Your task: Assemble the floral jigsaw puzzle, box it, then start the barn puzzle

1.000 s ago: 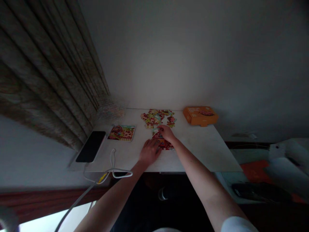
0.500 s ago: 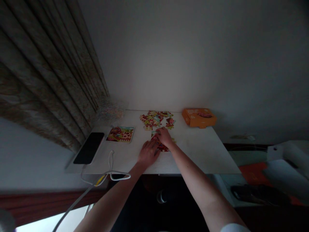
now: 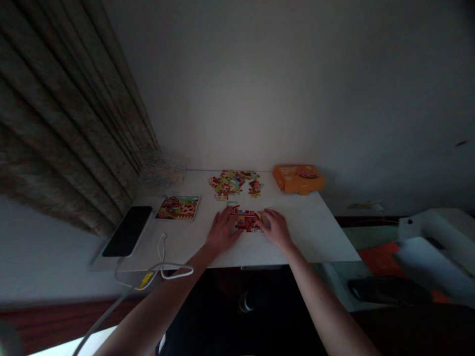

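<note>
A partly joined jigsaw puzzle (image 3: 248, 223) with a red barn picture lies flat on the white table between my hands. My left hand (image 3: 222, 231) rests along its left side, fingers stretched out and the thumb near the lower edge. At the opposite side, my right hand (image 3: 276, 228) has its thumb and fingers bent around the right edge, touching the pieces there. My fingers hide both side borders. Beyond the puzzle is a heap of loose jigsaw pieces (image 3: 227, 184). A square picture card (image 3: 178, 207) of a farm scene lies to the left.
An orange box (image 3: 299, 179) stands at the table's back right. On the left are a black phone (image 3: 128, 231), a white cable (image 3: 174, 271) over the front edge, and a crinkled clear plastic bag (image 3: 161, 170). Curtains (image 3: 74, 99) hang beside the table.
My right hand has moved from the puzzle's top to its right edge, uncovering the barn picture. My left hand stays at the left side. The view has shifted slightly.
</note>
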The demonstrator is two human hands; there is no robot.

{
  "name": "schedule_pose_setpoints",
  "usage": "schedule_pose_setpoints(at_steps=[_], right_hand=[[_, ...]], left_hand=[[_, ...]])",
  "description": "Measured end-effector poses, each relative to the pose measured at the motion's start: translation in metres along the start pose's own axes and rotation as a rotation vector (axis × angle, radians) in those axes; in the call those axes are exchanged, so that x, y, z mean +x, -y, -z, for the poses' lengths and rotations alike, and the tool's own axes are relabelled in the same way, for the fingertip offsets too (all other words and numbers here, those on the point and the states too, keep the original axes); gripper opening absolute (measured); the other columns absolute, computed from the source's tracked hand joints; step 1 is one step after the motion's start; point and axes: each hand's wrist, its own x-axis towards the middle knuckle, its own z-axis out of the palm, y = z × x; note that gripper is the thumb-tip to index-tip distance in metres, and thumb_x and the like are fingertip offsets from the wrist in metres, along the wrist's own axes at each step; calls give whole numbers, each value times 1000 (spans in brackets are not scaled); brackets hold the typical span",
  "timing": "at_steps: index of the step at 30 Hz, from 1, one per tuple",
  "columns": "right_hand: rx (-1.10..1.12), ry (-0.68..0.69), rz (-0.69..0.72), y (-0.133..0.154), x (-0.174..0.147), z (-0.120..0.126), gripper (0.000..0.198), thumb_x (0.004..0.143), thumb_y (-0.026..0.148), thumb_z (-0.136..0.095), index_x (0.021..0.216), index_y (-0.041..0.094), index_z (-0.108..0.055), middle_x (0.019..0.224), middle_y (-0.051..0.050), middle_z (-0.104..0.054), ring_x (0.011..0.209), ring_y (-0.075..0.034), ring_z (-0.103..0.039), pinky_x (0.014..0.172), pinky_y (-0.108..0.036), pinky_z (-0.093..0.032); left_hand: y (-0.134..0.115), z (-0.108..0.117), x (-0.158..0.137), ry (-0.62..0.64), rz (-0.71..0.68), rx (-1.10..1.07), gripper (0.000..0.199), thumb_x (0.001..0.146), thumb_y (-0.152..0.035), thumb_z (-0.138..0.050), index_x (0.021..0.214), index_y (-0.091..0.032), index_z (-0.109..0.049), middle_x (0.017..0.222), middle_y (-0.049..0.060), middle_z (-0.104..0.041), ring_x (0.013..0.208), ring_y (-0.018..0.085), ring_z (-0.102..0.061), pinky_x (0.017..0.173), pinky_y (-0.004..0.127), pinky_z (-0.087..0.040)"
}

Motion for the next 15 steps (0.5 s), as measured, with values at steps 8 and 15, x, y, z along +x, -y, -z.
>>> schedule_pose_setpoints(at_steps=[8,15], right_hand=[[-70,78,51,10,-3,3,40,96,48,-62,127,24,-69,135,-12,-67,127,-30,-57,107,-51,-38],[-84,123,78,13,-1,6,38,95,48,-64,125,25,-70,137,-12,-66,127,-31,-56,110,-53,-35]], left_hand=[[35,6,34,80,-83,23,51,97,-40,-59,145,-25,-55,157,14,-48,148,30,-42,123,57,-30],[67,8,86,-30,101,39,36,95,-27,-56,129,-19,-65,143,16,-60,136,29,-54,115,49,-44]])
